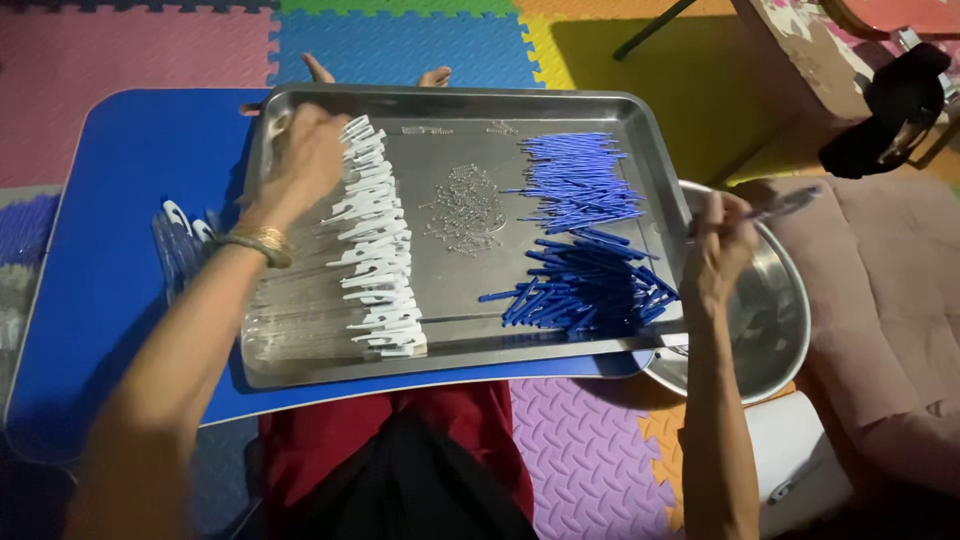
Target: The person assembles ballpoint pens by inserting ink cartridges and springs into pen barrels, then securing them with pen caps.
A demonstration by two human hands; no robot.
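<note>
A steel tray (455, 105) lies on a blue lap table (120, 250). In it are a row of clear pen barrels (300, 310), a column of white pen caps (375, 250), a small heap of tiny metal springs (465, 210) and piles of blue refills (585, 240). My left hand (300, 165) rests fingers-down on the far end of the clear barrels, beside the white caps; what it grips is hidden. My right hand (718, 250) holds an assembled pen (785, 207) over a round steel bowl (790, 330) to the right of the tray.
More clear barrels with white caps (180, 240) lie on the blue table left of the tray. Coloured foam floor tiles (400, 45) surround the table. A pink cushion (890, 300) and a black bag (890, 110) sit at right. My toes (375, 75) show beyond the tray.
</note>
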